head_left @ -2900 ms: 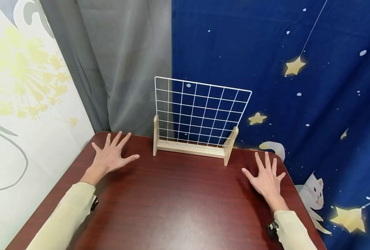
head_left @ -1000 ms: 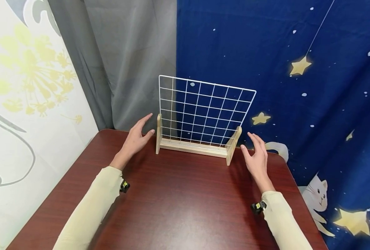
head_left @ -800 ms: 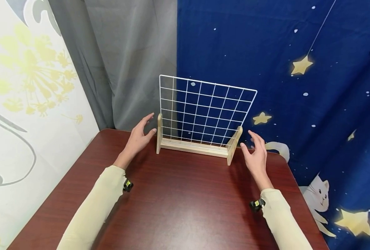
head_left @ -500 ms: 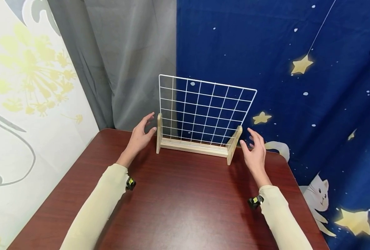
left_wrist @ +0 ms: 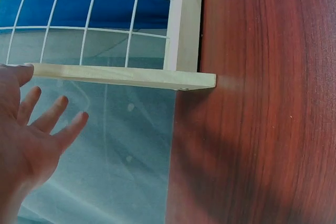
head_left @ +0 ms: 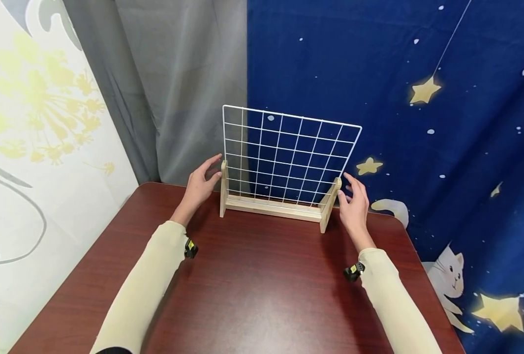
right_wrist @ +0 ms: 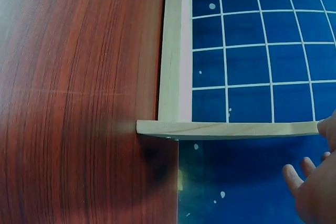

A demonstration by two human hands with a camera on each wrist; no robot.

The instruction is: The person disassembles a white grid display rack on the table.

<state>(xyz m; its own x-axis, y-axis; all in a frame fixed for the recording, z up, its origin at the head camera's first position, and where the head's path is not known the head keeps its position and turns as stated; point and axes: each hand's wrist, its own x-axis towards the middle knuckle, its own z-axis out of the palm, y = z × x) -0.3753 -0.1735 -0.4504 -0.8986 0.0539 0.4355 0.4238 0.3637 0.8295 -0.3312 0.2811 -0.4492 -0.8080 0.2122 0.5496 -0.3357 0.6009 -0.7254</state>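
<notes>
A white wire grid panel point(head_left: 276, 147) stands upright in a light wooden stand, its front rail point(head_left: 272, 209) running between two side pieces. My left hand point(head_left: 198, 187) is at the outer side of the left side piece point(head_left: 224, 194), thumb tip right at its upper edge. In the left wrist view the lower fingers point(left_wrist: 71, 129) are spread loosely off the wood. My right hand point(head_left: 354, 206) mirrors this at the right side piece point(head_left: 326, 211), thumb and forefinger tips at its top. The right wrist view has the thumb point(right_wrist: 323, 126) at the wood's end, other fingers loosely bent below.
The stand sits near the back edge of a dark red wooden table point(head_left: 253, 285). Behind it hang a grey curtain point(head_left: 191, 88) and a blue star-patterned curtain point(head_left: 315, 59). A white patterned cloth point(head_left: 45, 196) hangs at the left. Small black devices point(head_left: 191, 248) are worn at both wrists.
Both hands have come up from wide apart, spread over the table's sides, inward to the stand's side pieces. The stand and grid have stayed in place.
</notes>
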